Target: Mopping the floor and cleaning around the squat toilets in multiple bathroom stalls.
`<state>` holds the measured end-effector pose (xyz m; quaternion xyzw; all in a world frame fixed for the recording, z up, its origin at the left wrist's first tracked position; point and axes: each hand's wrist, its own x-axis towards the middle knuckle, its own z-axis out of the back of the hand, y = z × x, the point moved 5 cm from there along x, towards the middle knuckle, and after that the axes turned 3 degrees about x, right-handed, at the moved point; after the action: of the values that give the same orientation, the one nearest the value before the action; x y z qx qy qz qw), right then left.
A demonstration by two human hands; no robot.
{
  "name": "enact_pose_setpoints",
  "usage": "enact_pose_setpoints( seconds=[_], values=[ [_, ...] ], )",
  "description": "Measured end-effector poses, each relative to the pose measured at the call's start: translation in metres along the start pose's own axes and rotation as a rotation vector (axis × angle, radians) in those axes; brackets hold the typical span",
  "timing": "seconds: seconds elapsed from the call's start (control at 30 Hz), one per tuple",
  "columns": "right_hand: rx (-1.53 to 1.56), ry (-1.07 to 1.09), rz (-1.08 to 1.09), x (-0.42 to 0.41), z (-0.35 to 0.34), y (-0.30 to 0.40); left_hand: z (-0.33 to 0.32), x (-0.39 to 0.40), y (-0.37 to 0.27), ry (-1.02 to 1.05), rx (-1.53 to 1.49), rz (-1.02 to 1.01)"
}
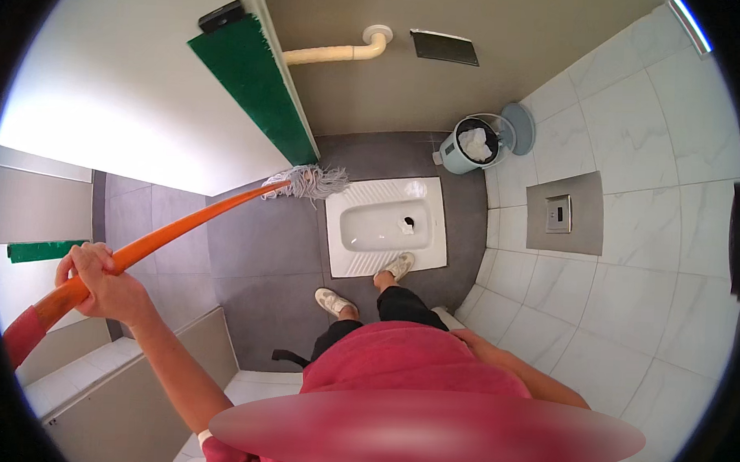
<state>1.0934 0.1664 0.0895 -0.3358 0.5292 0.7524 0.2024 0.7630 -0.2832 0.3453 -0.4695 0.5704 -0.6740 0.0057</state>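
My left hand (105, 286) is wrapped around the orange handle (181, 222) of a string mop. The grey mop head (310, 183) rests on the floor at the far left corner of a white ceramic squat toilet (388, 186), by the bottom of a white and green door (262, 93). Crumpled white paper (405, 226) lies in the toilet bowl beside the drain hole. Low at my right side, my right hand (467, 339) is mostly hidden by my red shirt. Whether it holds anything cannot be made out.
A light blue waste bin (458, 158) with its lid (518, 129) tipped back holds white paper. A metal flush panel (563, 241) is set in the white tiled wall. A cream grab bar (333, 54) juts from the far wall. One of my shoes (399, 265) is on the toilet's rim.
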Motion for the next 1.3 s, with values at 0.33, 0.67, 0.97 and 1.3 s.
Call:
enact_pose_setpoints(
  seconds=[0.33,0.67,0.97,1.3],
  values=[
    [0.29,0.225,-0.344,-0.026,-0.035,0.03,0.052,-0.005,0.009,0.03,-0.083,0.015],
    [0.054,0.173,-0.253,-0.008,-0.045,0.037,0.076,-0.009,0.01,0.028,-0.145,0.064],
    [0.331,0.151,-0.471,-0.037,-0.038,0.062,0.091,-0.012,0.015,-0.023,-0.132,0.017],
    [-0.126,0.144,-0.162,-0.005,-0.02,0.045,0.108,-0.015,0.019,-0.044,-0.113,0.043]
  ],
)
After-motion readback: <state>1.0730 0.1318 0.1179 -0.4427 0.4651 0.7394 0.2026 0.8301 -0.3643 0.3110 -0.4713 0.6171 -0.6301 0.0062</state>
